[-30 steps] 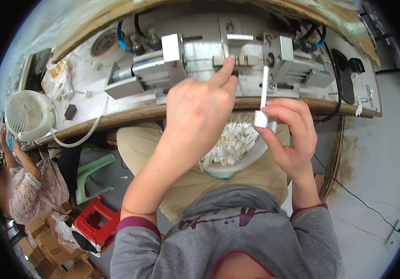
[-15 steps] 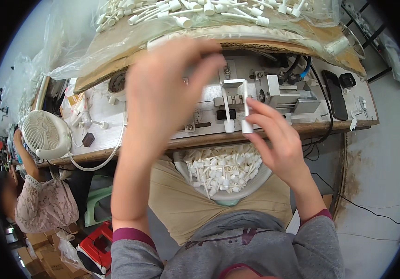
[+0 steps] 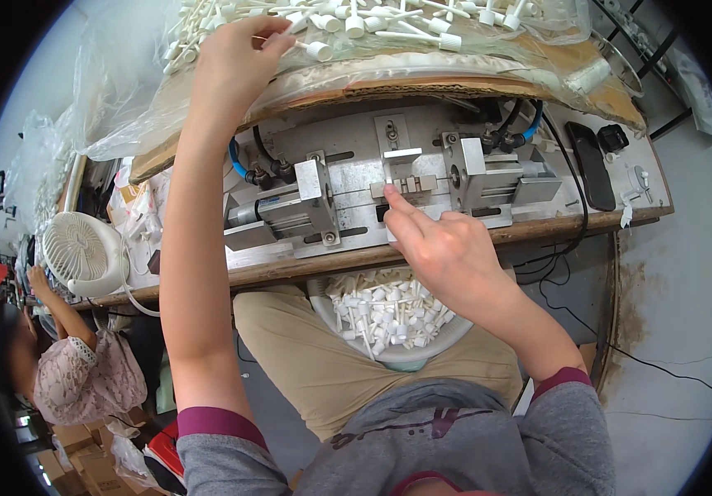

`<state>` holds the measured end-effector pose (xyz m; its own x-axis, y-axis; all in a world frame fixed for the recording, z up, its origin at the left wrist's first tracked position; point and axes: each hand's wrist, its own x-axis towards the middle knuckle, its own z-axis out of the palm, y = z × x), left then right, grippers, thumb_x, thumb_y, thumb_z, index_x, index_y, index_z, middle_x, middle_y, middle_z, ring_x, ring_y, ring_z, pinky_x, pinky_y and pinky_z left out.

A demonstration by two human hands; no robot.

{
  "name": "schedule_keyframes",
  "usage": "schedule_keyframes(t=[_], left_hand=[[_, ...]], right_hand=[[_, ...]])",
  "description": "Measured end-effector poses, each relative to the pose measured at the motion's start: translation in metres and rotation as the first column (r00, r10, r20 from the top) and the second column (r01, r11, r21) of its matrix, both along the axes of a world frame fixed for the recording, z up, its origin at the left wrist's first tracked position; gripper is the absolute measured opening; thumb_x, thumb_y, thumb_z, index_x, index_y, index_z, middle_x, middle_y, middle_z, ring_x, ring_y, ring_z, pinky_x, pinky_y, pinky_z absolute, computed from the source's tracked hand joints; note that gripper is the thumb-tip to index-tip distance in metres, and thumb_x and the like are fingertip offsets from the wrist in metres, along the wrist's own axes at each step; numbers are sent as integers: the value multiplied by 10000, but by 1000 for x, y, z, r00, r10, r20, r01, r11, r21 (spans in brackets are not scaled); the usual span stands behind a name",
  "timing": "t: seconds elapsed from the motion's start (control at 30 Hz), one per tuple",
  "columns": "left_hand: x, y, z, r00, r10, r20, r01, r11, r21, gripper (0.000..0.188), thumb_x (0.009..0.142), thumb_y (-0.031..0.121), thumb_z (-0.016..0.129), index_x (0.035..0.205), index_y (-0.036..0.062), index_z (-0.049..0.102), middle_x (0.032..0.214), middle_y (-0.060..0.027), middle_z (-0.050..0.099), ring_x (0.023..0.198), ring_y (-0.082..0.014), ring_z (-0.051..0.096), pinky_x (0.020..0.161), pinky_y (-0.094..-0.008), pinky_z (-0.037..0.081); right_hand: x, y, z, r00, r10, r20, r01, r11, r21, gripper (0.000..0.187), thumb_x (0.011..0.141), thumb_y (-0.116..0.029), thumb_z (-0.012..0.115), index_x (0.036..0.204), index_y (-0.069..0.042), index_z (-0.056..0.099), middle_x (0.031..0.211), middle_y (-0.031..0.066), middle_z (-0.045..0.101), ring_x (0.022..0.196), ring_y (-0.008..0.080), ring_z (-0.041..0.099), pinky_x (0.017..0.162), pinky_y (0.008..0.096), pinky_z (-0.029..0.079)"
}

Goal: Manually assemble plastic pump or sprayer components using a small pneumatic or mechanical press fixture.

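My left hand (image 3: 236, 62) is over the far pile, thumb and fingers pinched at the stem of a white capped stick (image 3: 318, 51); the fingers partly hide the grip. In the metal jig (image 3: 410, 188) a second white capped stick (image 3: 388, 171) lies lengthwise. My right hand (image 3: 447, 252) is closed at that stick's near end, its index finger laid along it and the other fingers curled. The hand covers most of the stick's cap, and its thumb is hidden.
Metal cylinder blocks (image 3: 310, 194) with hoses flank the jig. Piled white capped sticks lie on the cardboard (image 3: 455, 73) above it. A tub (image 3: 447, 337) of white pieces rests at my lap. A fan (image 3: 83, 252) and a phone (image 3: 592, 165) stand aside; another person (image 3: 87, 372) sits left.
My left hand has swept from above the bench to the far pile. My right hand has moved left, bringing its stick into the jig; the stick that stood there is no longer seen.
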<state>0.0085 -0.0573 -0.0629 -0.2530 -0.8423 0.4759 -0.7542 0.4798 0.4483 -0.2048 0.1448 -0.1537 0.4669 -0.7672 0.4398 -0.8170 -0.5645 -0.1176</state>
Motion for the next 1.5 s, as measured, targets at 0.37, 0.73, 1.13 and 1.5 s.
schedule_keyframes(t=[0.37,0.73,1.13,1.5], left_hand=[[-23,157,-24,894,-331,-300,338,941,-31,288,771,-60,783,1051,-8,742,1233,-114,659,967,-163,712,712,-262,605],[-47,189,-95,953,-162,255,186,980,-73,270,759,180,808,1010,93,756,1233,-29,709,611,-221,654,575,-299,516],[-37,175,-82,948,-295,119,294,956,24,282,767,217,828,1006,84,762,1197,-66,723,580,-193,666,591,-278,538],[-10,61,-5,998,-52,31,61,893,-445,330,833,284,802,1067,52,768,915,-50,747,772,-155,671,744,-314,535]], right_hand=[[-28,-41,49,870,40,491,-52,999,9,181,832,-154,721,954,-44,644,906,125,697,782,293,687,689,374,536],[-61,-128,95,960,-152,234,104,974,204,253,944,-134,600,1108,43,676,1062,221,686,957,357,659,858,399,506],[-60,-82,89,780,-6,626,-186,952,242,275,813,-39,784,1075,-44,700,943,64,713,840,145,691,734,233,515],[-16,10,-9,982,90,164,-81,995,-65,223,774,-56,678,973,8,603,1265,187,662,694,225,684,607,302,557]])
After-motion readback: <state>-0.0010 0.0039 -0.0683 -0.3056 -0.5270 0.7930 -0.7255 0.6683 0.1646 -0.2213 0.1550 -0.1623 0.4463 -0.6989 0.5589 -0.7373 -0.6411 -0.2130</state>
